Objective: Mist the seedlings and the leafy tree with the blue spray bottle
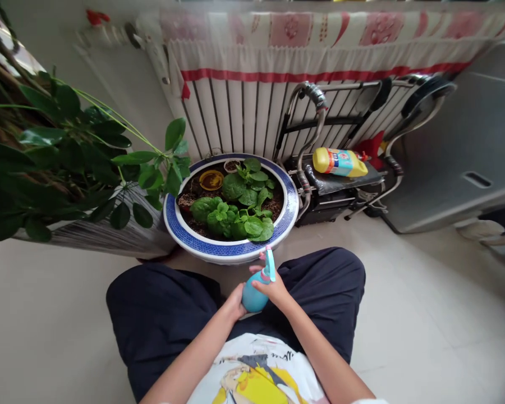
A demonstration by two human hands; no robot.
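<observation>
1. A spray bottle (pixel 255 294) is held by the left hand (pixel 235 303) and right hand (pixel 276 290) before the near edge of the pot (pixel 231 248).
2. In the pot, plants (pixel 234 186) are set toward the right and near edges, a dish (pixel 211 180) toward the far left.
3. The pot is backed by a radiator (pixel 235 120).
4. On the seat (pixel 320 178) of the walker (pixel 340 121), right of the pot, a jug (pixel 339 162) is laid.

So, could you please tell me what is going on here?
A seated person holds a blue spray bottle, left grip on its body and right grip at its neck. The spray head appears to point toward a blue-and-white planter of leafy green plants; no spray is visible.
</observation>
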